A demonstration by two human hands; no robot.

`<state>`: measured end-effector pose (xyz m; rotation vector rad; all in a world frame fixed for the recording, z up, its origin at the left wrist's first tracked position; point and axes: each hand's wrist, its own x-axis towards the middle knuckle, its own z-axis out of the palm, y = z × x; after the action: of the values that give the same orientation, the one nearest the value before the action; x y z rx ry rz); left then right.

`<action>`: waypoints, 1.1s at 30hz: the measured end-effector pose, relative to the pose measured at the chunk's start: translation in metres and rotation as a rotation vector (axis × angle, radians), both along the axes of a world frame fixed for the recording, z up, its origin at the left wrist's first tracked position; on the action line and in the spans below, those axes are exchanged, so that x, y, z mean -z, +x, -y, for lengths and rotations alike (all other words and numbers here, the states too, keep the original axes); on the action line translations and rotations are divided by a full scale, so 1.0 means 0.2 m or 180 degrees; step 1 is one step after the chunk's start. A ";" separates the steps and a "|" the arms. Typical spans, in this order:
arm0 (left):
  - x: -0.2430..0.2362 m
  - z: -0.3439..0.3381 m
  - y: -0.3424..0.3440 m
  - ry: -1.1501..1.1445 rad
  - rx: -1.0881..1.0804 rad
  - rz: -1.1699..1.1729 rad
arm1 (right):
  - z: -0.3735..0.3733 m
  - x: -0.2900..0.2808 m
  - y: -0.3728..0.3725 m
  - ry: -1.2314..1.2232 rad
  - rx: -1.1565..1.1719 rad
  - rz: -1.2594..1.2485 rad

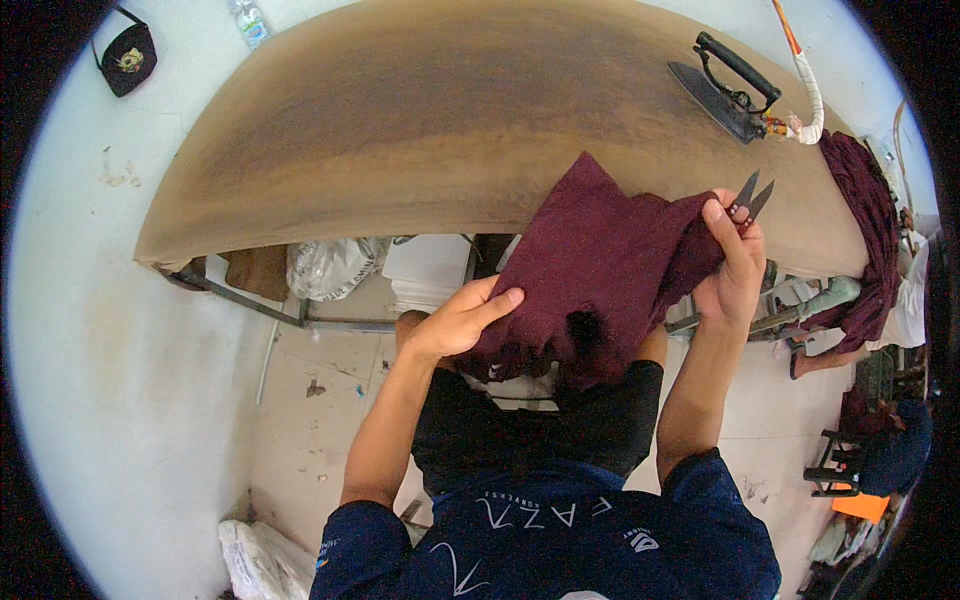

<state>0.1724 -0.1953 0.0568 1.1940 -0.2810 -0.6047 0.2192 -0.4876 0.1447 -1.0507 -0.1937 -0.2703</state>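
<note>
I see a wide brown-covered tabletop [380, 130] in front of the person [560, 545]. A maroon cloth [590, 250] is held up between the tabletop's near edge and the person's black shorts [530, 430]. Dark draped fabric [862, 190] hangs over the tabletop's right end, and an iron [718, 105] rests nearby, toward the far side. The left hand [462, 318] has its grip pinched on the cloth's left edge; the right hand [735, 260] has its grip around the right side, with small scissors [744, 213] there too, blades parted.
</note>
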 end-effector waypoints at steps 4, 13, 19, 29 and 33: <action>-0.01 -0.04 -0.07 -0.0061 -0.0137 0.0035 | -0.05 -0.04 0.04 0.0145 0.0122 0.0023; 0.12 -0.43 -0.18 0.0808 0.1312 0.0278 | -0.03 -0.11 0.31 0.0100 0.0540 0.0134; -0.08 -0.37 -0.44 -0.1367 -0.0557 -0.0153 | -0.13 -0.01 0.34 -0.2553 0.1671 0.0088; -0.40 -0.09 -0.26 -0.3525 -0.1145 0.0371 | -0.60 0.19 -0.42 -0.2406 -0.0164 0.1277; -0.46 -0.03 -0.27 -0.3219 -0.1922 0.0304 | -0.61 0.42 -0.48 -0.2303 -0.0551 0.0003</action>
<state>0.1192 -0.1901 0.1484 0.2778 -0.2392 0.1518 0.1227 -0.3651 0.0600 -1.7381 -0.3980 -0.0349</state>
